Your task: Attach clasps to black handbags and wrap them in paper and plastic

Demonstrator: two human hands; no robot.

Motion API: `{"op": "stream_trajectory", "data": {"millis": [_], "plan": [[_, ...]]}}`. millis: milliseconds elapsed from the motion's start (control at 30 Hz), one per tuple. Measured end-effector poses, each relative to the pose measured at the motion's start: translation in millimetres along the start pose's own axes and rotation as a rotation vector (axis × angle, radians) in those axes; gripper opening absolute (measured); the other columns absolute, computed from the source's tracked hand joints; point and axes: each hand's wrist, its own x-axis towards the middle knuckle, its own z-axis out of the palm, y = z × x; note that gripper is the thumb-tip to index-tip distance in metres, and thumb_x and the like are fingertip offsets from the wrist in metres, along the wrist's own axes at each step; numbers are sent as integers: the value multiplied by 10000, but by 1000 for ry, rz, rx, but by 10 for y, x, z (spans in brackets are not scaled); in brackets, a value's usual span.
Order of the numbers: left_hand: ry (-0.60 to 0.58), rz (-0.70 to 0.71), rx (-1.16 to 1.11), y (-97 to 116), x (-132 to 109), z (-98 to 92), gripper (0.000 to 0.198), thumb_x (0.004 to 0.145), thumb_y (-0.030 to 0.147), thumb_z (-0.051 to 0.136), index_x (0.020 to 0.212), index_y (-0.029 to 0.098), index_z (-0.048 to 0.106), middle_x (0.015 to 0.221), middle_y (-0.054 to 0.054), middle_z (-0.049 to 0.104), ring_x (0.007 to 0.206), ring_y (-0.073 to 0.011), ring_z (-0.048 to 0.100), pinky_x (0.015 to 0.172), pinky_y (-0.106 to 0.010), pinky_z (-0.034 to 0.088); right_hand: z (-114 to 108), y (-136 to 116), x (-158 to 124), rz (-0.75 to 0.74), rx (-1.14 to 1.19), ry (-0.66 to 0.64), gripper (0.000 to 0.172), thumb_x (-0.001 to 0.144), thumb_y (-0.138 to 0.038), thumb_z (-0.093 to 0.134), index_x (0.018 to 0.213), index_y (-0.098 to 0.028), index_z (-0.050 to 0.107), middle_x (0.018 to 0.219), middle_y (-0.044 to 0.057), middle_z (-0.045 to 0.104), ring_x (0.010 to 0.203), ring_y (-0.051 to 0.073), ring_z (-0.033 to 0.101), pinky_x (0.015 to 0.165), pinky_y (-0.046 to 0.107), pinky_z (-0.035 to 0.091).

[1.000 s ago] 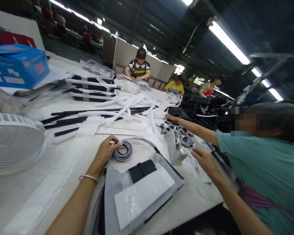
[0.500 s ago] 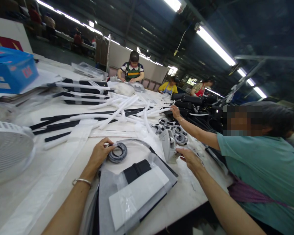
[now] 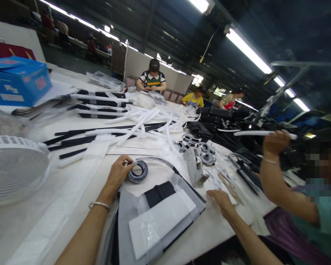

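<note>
My left hand [image 3: 120, 170] pinches the edge of a coiled dark strap [image 3: 138, 172], which looks wrapped in clear film. The coil is at the upper edge of a flat black bag [image 3: 160, 193] in clear plastic with a white sheet [image 3: 162, 221] across it. My right hand [image 3: 222, 202] is just in front of a grey tape dispenser [image 3: 192, 165], apart from it. Its thumb and fingertips are drawn together; whatever is between them is too small to make out. Several similar coils [image 3: 208, 158] lie behind the dispenser.
White foam tubes [image 3: 139, 127] and black strips [image 3: 74, 140] spread across the table. A white fan [image 3: 16, 169] and blue box [image 3: 22, 81] stand left. At right, a co-worker's raised hand [image 3: 277, 141] holds a white tube [image 3: 253, 133]. Black goods [image 3: 220, 117] pile up behind.
My right hand has drawn back from the tape dispenser, and its fingers have closed. My left hand keeps the coil. The co-worker has lifted a white tube and swung it right.
</note>
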Motion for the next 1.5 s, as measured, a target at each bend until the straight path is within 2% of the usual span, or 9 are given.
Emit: {"op": "stream_trajectory", "data": {"millis": [100,167,267,400,500,567,1000,1300,1500], "plan": [[18,30,-3,-9,-19,16,105,673,302,618,706,212,575,787,1,611,793,-191,577,776,-309,437,-19,-267,-123,-110,-63,-3,332,512,-479,725,673,-189,734,744,81,722,829,311,658,751,390,508],[27,52,-4,-20,-25,26,70,676,260,614,706,211,575,791,5,607,800,-183,577,787,-304,437,145,-621,-292,-273,-55,-88,395,611,-527,709,788,-175,743,790,71,724,803,272,662,743,348,514],[39,86,-12,-26,-42,30,44,685,223,602,715,209,573,774,8,590,781,-174,563,764,-296,430,674,-1219,-671,-430,81,-380,355,686,-501,717,793,-162,716,739,57,701,700,211,650,683,303,516],[52,132,-40,-9,-76,26,32,699,205,595,709,207,565,744,16,572,746,-166,543,721,-286,418,1576,-1742,-1076,-429,261,-759,299,690,-395,736,837,-147,656,677,35,682,626,176,639,642,291,516],[67,153,-60,4,-91,25,58,720,216,598,687,205,551,723,19,561,723,-162,533,693,-280,410,2055,-1873,-1149,-391,325,-875,511,640,-325,751,1075,-161,541,599,-27,655,560,165,624,589,277,503],[75,160,-75,9,-92,28,63,733,224,596,690,204,553,727,16,561,723,-162,535,693,-280,413,2230,-1885,-1112,-384,343,-859,533,625,-311,741,1076,-176,492,583,-45,646,545,157,619,576,263,494],[89,170,-103,8,-73,63,52,734,187,574,698,208,544,738,10,561,723,-163,540,692,-287,417,2550,-1709,-877,-285,235,-779,222,588,-268,678,730,-185,530,555,0,648,495,140,591,456,210,400],[93,173,-86,5,-67,69,55,719,166,564,691,209,543,748,12,570,741,-161,554,714,-287,421,2599,-1761,-890,-236,69,-708,114,607,-154,625,667,-185,534,516,-17,636,467,135,600,414,187,393],[95,146,-79,-8,-77,58,29,716,181,574,711,208,567,738,6,583,734,-166,554,700,-285,429,2579,-1755,-895,-241,-10,-726,129,676,-191,653,703,-187,527,551,-15,658,490,135,630,417,181,424]]}}
